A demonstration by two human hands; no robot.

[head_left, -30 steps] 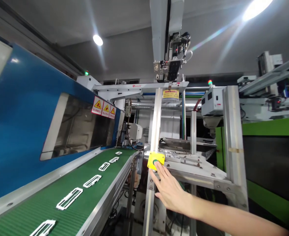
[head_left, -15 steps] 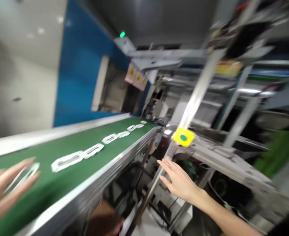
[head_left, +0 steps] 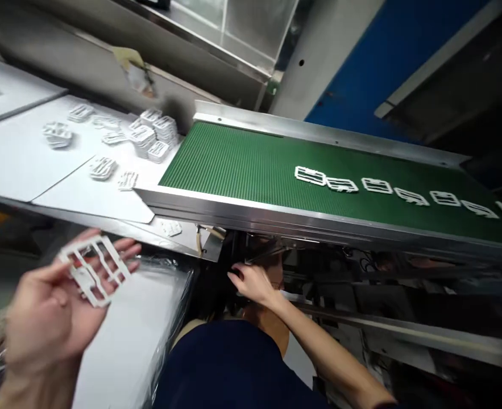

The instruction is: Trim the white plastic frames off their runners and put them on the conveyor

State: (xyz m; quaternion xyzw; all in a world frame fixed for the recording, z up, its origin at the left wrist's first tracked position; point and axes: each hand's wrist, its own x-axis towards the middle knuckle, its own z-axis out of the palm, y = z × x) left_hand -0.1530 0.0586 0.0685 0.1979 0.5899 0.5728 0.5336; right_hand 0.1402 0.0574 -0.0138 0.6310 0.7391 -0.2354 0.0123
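Note:
My left hand [head_left: 52, 307] is at the lower left, below the belt's near edge, holding a white plastic lattice frame [head_left: 92, 270] across its fingers. My right hand [head_left: 254, 284] is under the steel edge of the green conveyor belt [head_left: 251, 170], among dark machine parts, with its fingers bent. Whether it grips anything there is hidden. A row of several white plastic frames [head_left: 310, 176] lies on the belt, well away from both hands. More frames lie loose and stacked in a pile [head_left: 154, 136] on a white table [head_left: 33, 165] beside the belt's end.
A single white frame [head_left: 170, 228] rests on a ledge below the table edge. Plastic-wrapped white sheeting [head_left: 131, 329] lies beneath my left hand. My dark-clothed body [head_left: 229, 369] fills the bottom of the view. A blue machine housing [head_left: 382, 62] stands beyond the belt.
The view has swung from the yellow button box down to the belt and table. My right hand has moved from that box to under the belt. My left hand now holds its frame below the belt.

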